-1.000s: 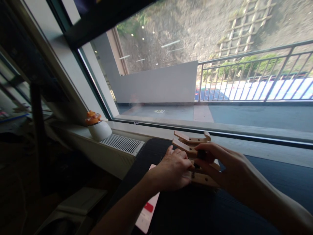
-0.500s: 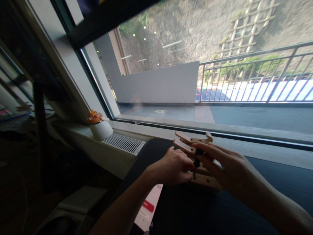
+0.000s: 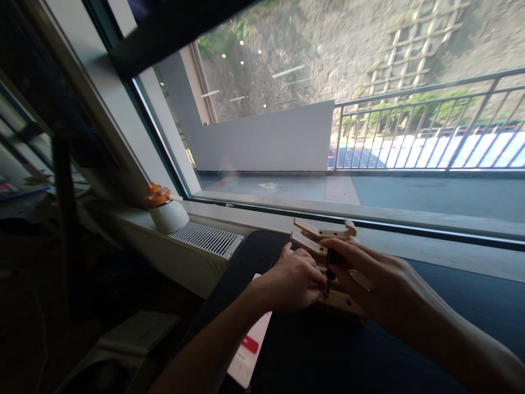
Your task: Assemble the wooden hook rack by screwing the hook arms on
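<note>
My right hand grips the dark handle of a screwdriver, which points downward. Its lower end meets the nearest bar of a wooden rack, close to the bar's left end. Several pale wooden bars with dark holes or screws make up this rack, and a far one curls up like a hook. My left hand is closed around the rack's left side, its fingertips beside the screwdriver's tip. What lies right under those fingertips is hidden.
A black table carries the rack. Under my left forearm lies a phone with a lit screen. Left of the table, a white bottle with an orange top stands on a ledge by a vent grille. A large window is ahead.
Both hands stay at the rack, with only slight shifts of the right hand and screwdriver. More of the phone's upper edge shows beside my left wrist.
</note>
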Demonstrator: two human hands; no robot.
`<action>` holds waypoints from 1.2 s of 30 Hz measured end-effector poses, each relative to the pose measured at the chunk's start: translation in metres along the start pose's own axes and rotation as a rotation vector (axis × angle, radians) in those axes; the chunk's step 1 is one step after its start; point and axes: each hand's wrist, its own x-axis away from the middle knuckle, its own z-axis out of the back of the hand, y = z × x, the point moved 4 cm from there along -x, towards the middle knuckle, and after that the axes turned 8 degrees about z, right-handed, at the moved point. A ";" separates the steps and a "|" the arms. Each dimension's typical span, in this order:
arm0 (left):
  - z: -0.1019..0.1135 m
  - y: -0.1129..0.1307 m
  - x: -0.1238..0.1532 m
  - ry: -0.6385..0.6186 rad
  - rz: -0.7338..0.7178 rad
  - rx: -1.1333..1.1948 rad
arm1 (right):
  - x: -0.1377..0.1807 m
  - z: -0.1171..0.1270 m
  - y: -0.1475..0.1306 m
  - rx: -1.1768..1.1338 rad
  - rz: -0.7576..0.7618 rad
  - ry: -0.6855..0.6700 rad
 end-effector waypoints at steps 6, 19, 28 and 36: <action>0.003 0.004 0.001 -0.035 -0.002 -0.046 | 0.001 -0.002 0.000 -0.008 0.005 0.009; 0.003 0.007 0.002 -0.032 -0.013 -0.091 | 0.002 -0.001 -0.001 -0.019 -0.019 0.004; 0.002 0.008 0.003 -0.039 0.014 -0.106 | -0.001 -0.002 -0.001 -0.076 -0.041 -0.006; 0.001 0.009 0.003 -0.040 0.036 -0.126 | 0.001 -0.003 -0.001 -0.089 -0.044 -0.004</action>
